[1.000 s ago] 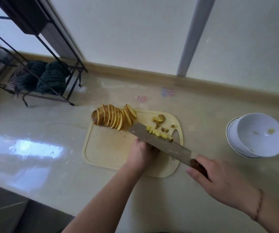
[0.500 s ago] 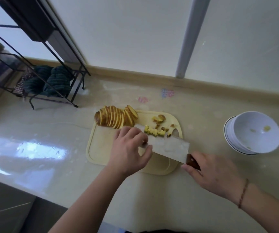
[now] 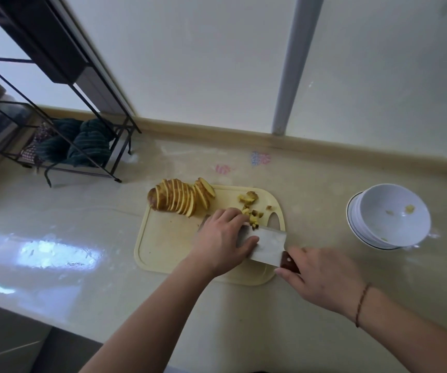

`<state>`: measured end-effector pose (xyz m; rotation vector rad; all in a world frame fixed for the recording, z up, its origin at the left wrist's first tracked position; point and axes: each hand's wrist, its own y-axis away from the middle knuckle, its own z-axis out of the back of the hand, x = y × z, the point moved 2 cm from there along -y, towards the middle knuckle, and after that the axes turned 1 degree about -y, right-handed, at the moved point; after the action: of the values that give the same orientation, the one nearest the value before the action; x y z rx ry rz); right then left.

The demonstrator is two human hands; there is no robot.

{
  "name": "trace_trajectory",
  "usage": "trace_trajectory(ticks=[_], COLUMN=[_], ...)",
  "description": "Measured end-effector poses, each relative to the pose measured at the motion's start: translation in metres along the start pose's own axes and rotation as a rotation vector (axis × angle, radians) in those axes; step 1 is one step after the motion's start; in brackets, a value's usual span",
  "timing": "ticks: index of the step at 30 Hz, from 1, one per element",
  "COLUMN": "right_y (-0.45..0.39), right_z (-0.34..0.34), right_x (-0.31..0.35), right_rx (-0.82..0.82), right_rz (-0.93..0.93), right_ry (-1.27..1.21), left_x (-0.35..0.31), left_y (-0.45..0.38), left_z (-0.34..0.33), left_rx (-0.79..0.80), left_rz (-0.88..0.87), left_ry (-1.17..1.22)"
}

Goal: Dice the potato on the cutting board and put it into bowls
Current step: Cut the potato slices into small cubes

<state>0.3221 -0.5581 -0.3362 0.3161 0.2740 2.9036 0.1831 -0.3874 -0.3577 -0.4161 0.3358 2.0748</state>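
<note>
1. My left hand point(image 3: 221, 239) now lies over the flat of the cleaver point(image 3: 266, 244), fingers curled loosely across the blade and reaching the little heap of diced potato point(image 3: 253, 215) at its far edge. A second ago that hand sat lower on the cutting board point(image 3: 168, 238), below the blade.
2. My right hand point(image 3: 322, 278) grips the cleaver's wooden handle. The blade lay angled with dice strung along it; now it shows its broad side, pulled nearer me.
3. I read this as gathering: I am sweeping cut pieces onto the blade to carry them over.
4. The sliced potato point(image 3: 180, 199) has not moved; it stands fanned at the board's far left corner, not yet diced.
5. The bowls point(image 3: 390, 216) sit stacked well to the right, a few bits inside the top one.
6. Most of the job remains.
</note>
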Motion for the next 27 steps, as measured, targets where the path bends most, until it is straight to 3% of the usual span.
trace_trajectory(ticks=[4,7,13,18,19,22,27], right_y=[0.002,0.004,0.002,0.018,0.022,0.033,0.043], right_z=[0.006,0.002,0.012,0.016,0.013,0.002,-0.003], right_x=[0.0,-0.004,0.004,0.0,-0.002,-0.003,0.007], right_rx=[0.003,-0.001,0.029,-0.091,-0.127,-0.241,-0.317], right_rz=[0.035,0.062,0.056,0.048,0.038,0.018,0.014], right_ry=[0.01,0.028,0.072,0.071,0.093,0.104,0.097], left_x=[-0.007,-0.013,-0.015,0.013,0.025,0.051,0.055], left_y=[0.007,0.012,0.003,-0.011,-0.022,-0.057,-0.078], left_z=[0.002,-0.002,-0.003,0.044,0.058,0.086,0.076], left_rx=[-0.197,-0.12,0.048,-0.167,-0.14,0.153,0.375], left_rz=[-0.141,-0.292,-0.091,-0.124,-0.065,0.144,0.178], left_ry=[0.066,0.056,-0.012,0.006,-0.058,-0.319,-0.463])
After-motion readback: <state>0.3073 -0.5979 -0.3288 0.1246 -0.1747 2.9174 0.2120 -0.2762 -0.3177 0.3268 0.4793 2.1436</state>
